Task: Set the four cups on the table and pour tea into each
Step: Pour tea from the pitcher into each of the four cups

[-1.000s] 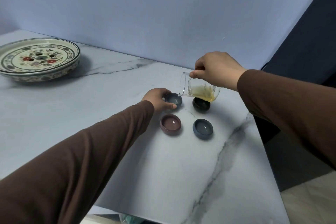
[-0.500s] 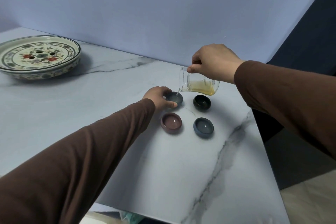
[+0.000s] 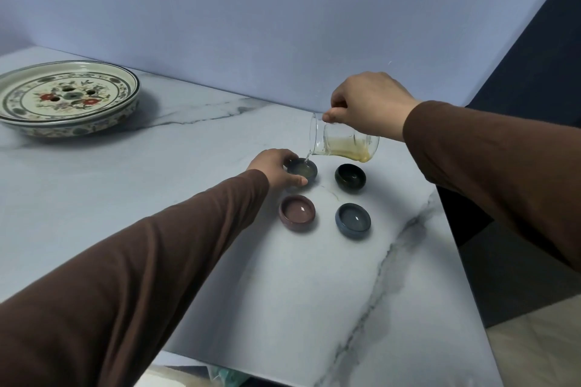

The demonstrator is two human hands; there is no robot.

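Four cups: small glazed bowls, centre frame, grey-blue one (image 3: 302, 170) steadied by left hand (image 3: 276, 168).
Pitcher: clear glass (image 3: 344, 142), gripped by right hand (image 3: 367, 104), now tilted lower, tea streaming.
Nearby: floral ceramic tray (image 3: 67, 97), upper left.

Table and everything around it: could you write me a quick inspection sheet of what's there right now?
Surface: white marble-look table, grey veins, dry where visible.
Job's things: four small cups in a square. Far-left cup is receiving tea; dark cup, pink cup and blue cup stand apart, upright; whether they hold tea cannot be told. Glass pitcher is tipped, amber tea inside.
Clutter: floral round tray at far left.
Hands: left hand steadies the far-left cup; right hand grips the pitcher's rim.
Cables: nothing seen.
Surroundings: plain lilac wall behind, dark panel at right.
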